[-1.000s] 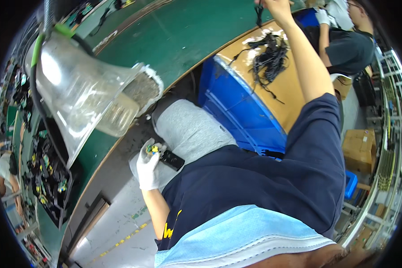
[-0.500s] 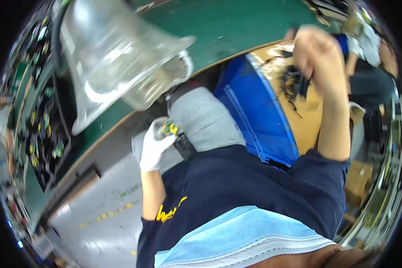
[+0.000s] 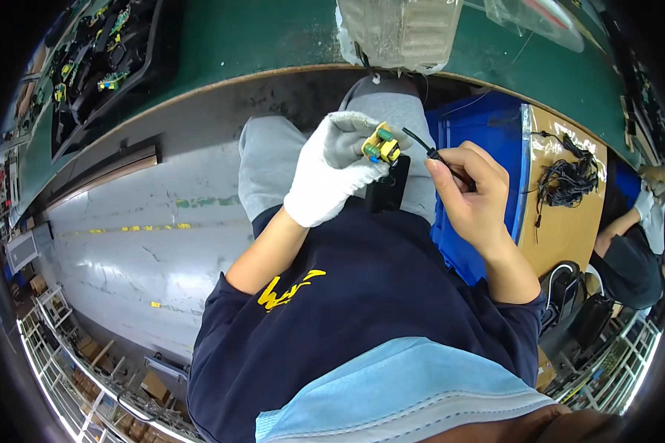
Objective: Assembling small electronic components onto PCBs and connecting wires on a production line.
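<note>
My left hand [image 3: 325, 171], in a white glove, pinches a small circuit board [image 3: 381, 145] with yellow, green and blue parts. Just below it, against my lap, sits a black plastic case [image 3: 386, 187]; whether it is joined to the board I cannot tell. My bare right hand [image 3: 474, 184] grips a black cable [image 3: 437, 156] near its end, thumb against the fingers. The cable's thin tip points at the board from the right, with a small gap between them.
A bundle of black cables [image 3: 567, 177] lies on a cardboard sheet [image 3: 550, 235] at the right, over a blue bin [image 3: 471, 125]. Ahead is a green bench [image 3: 273, 37] with a clear plastic hood [image 3: 399, 33] and a black tray [image 3: 151, 63] of circuit boards. A co-worker [image 3: 632, 251] sits at the far right.
My right hand has come down and left from above the cable bundle and now holds a cable beside the board. My left hand has lifted the board rightward. The view has turned.
</note>
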Available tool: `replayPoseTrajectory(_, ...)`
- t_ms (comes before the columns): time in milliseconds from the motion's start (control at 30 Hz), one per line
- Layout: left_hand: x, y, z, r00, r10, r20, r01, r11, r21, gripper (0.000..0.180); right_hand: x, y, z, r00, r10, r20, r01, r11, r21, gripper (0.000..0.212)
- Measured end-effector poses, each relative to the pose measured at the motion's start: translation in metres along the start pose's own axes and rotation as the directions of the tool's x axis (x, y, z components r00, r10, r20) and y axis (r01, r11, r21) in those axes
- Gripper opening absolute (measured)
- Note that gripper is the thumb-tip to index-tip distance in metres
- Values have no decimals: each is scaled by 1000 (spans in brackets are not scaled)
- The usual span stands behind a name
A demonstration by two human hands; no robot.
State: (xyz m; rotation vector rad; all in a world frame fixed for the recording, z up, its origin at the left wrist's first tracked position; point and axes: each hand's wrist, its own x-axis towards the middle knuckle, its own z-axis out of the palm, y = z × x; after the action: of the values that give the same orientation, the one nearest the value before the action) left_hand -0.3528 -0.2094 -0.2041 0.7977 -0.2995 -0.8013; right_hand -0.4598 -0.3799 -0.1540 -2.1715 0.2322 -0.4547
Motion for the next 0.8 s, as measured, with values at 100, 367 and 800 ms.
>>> replayPoseTrajectory(100, -4, -8, -2, 998, -13, -62, 15, 1000, 25, 47, -4, 0, 1, 999, -32, -7, 32, 999, -33, 9)
replayPoseTrajectory(367, -6, -14, 2, 1000, 13, -21, -13, 1000, 22, 48, -4, 5, 3, 988, -145, -58, 139, 986, -90, 13)
replayPoseTrajectory(800, -7, -18, 1, 997, 81, 4, -81, 990, 112, 50, -5, 9, 4, 974, -211, -76, 194, 963, -185, 14)
